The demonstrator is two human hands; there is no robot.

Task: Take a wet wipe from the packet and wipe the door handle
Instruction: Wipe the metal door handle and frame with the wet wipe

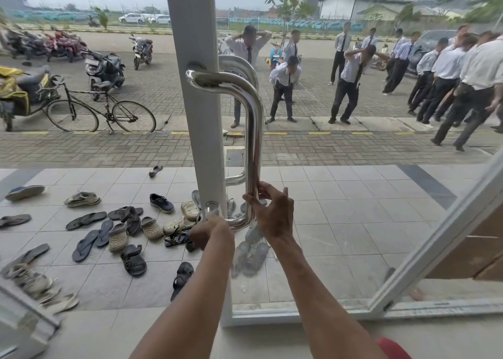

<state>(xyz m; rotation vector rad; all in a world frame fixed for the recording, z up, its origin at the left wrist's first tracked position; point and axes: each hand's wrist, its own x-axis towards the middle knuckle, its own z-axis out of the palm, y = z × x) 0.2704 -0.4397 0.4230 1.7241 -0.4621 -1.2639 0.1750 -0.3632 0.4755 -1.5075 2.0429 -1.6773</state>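
Note:
A curved chrome door handle point(252, 119) is fixed to the white frame point(196, 113) of a glass door, straight ahead. My right hand point(273, 213) grips the lower part of its vertical bar, fingers and thumb wrapped around the tube. My left hand point(212, 233) is closed in a fist at the bottom horizontal bar, just under the lower mount. No wet wipe shows in either hand, and I cannot tell if one is tucked inside the fingers. The packet is not in view.
Through the glass, several sandals and shoes point(130, 230) lie scattered on the tiled porch. A bicycle point(100, 113) and parked motorbikes stand at the left. Several people in white shirts stand on the paving at the right. An open door leaf point(435, 239) angles in at the right.

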